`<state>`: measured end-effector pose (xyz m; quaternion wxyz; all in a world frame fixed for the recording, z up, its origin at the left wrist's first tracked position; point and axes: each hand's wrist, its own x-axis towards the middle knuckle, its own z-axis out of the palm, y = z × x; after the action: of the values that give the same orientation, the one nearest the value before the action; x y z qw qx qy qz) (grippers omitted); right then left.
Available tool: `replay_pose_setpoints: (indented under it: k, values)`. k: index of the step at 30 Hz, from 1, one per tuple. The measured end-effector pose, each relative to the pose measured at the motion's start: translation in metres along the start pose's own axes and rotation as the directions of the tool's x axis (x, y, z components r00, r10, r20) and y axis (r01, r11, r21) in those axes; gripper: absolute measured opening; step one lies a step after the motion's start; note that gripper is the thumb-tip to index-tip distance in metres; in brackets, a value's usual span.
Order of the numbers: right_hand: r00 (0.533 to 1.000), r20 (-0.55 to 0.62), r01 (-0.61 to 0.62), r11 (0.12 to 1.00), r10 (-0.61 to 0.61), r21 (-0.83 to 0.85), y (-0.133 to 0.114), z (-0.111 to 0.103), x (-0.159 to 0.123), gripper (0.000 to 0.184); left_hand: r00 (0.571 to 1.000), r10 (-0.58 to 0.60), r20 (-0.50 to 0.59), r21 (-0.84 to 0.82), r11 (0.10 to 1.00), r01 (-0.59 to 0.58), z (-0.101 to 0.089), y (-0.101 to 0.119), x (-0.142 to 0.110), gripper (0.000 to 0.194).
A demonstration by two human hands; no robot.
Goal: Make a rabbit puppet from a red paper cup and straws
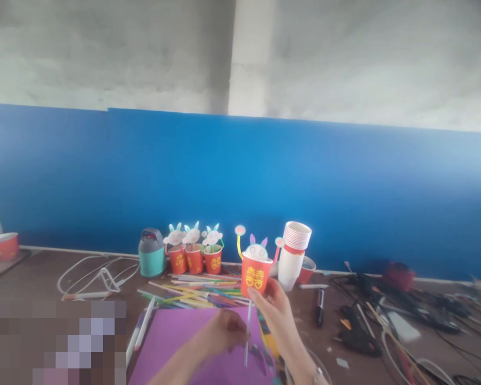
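My right hand (278, 307) grips a red paper cup (256, 275) with gold characters, holding it upright above the table. A paper bunny-like face (256, 251) with purple ears peeks over the rim, and two thin arms with round paper hands rise at the sides. From the cup's underside a thin white straw (247, 345) hangs down. My left hand (230, 329), slightly blurred, has its curled fingers closed at this straw. Beneath lie purple paper sheets (164, 342) and purple-handled scissors (266, 359). Three similar finished-looking red cups (194, 259) stand behind, left of my hands.
Many coloured paper strips (200, 291) lie behind the purple sheets. A teal-and-grey device (152, 254), a stack of white paper cups (294, 256) and a black marker (319, 307) stand or lie around. Cables and a glue gun (358, 339) clutter the right. A blue panel (240, 176) backs the table.
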<state>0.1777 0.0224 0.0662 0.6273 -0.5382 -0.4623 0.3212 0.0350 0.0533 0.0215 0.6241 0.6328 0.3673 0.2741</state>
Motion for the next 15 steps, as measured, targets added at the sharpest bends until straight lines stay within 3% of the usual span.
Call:
replay_pose_setpoints:
  k: [8, 15]
  values:
    - [0.992, 0.113, 0.054, 0.999, -0.054, -0.001, 0.022, 0.008, -0.003, 0.044, 0.994, 0.104, -0.043, -0.114, 0.988, -0.109, -0.003, 0.005, 0.008, 0.027]
    - [0.992, 0.113, 0.055, 0.998, -0.053, -0.016, 0.026, 0.008, -0.003, 0.045, 0.991, 0.125, -0.040, -0.104, 0.986, -0.129, -0.006, 0.006, 0.009, 0.028]
